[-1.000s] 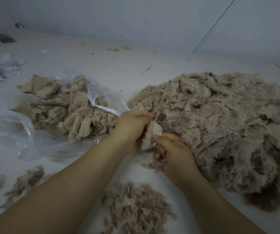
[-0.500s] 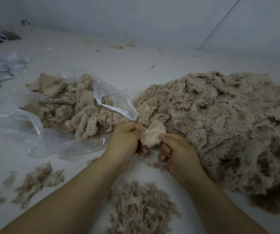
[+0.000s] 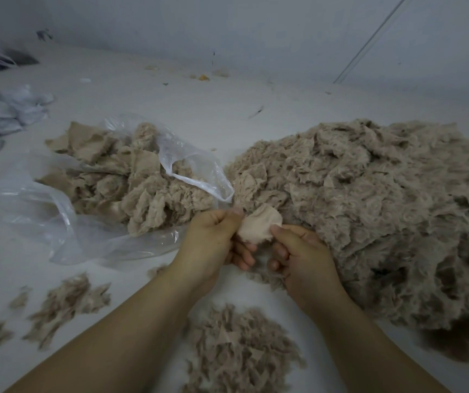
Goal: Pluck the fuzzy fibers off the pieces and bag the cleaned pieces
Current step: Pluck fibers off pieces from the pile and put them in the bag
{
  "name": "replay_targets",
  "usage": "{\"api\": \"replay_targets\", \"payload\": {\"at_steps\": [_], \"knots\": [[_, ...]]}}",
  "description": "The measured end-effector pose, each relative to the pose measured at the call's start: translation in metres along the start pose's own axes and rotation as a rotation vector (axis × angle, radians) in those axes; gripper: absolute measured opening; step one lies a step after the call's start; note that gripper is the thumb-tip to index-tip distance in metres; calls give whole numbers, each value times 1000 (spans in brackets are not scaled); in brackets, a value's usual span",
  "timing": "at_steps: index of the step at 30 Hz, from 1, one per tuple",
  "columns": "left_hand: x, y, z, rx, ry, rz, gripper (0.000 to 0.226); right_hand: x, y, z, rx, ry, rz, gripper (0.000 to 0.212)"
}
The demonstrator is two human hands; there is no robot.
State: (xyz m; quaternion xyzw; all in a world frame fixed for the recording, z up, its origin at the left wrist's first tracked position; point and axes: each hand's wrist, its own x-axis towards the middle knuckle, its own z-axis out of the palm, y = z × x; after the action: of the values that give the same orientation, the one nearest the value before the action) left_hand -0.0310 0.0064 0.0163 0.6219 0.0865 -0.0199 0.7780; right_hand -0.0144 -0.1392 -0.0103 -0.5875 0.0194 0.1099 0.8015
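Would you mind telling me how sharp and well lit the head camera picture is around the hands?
Head view: dim, flat light, no hard shadows; the left hand and right hand pinching the beige piece are fairly sharp; the fiber scraps at lower left smear with blur; mild glare on the clear plastic bag; wide-angle bending at the edges.

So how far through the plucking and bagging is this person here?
Partly through, by the look of it. Done: a heap of pieces already sits in the clear plastic bag, and scrap tufts lie on the table. In hand: the left hand and right hand pinch one pale piece. Left: the big fuzzy pile, seemingly the larger share.
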Motion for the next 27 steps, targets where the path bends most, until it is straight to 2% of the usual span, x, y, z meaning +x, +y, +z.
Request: {"api": "replay_targets", "payload": {"at_steps": [4,7,11,13,16,19,22,24,25,27], "knots": [[-3,1,1,88,-24,44,15,-1,1,1,-48,-8,-28,44],[1,8,-6,180,149,170,16,-1,1,1,-16,22,-15,40],[13,29,-48,746,529,500,14,-3,1,1,-15,50,-4,35],[19,38,-72,1095,636,486,9,-3,0,2,-20,53,-3,35],[29,40,-89,1532,671,320,7,-4,-1,3,-23,63,12,35],[35,39,-89,1612,589,226,11,-3,-1,3,-17,70,21,34],[38,38,-85,1696,587,390,5,-3,-1,4,-17,70,26,30],[35,39,-78,1683,585,514,19,-3,0,3,-1,60,26,31],[37,40,-77,1662,596,544,22,-2,0,3,6,58,26,32],[44,39,-79,1597,568,468,14,-2,1,3,6,56,24,35]]}}
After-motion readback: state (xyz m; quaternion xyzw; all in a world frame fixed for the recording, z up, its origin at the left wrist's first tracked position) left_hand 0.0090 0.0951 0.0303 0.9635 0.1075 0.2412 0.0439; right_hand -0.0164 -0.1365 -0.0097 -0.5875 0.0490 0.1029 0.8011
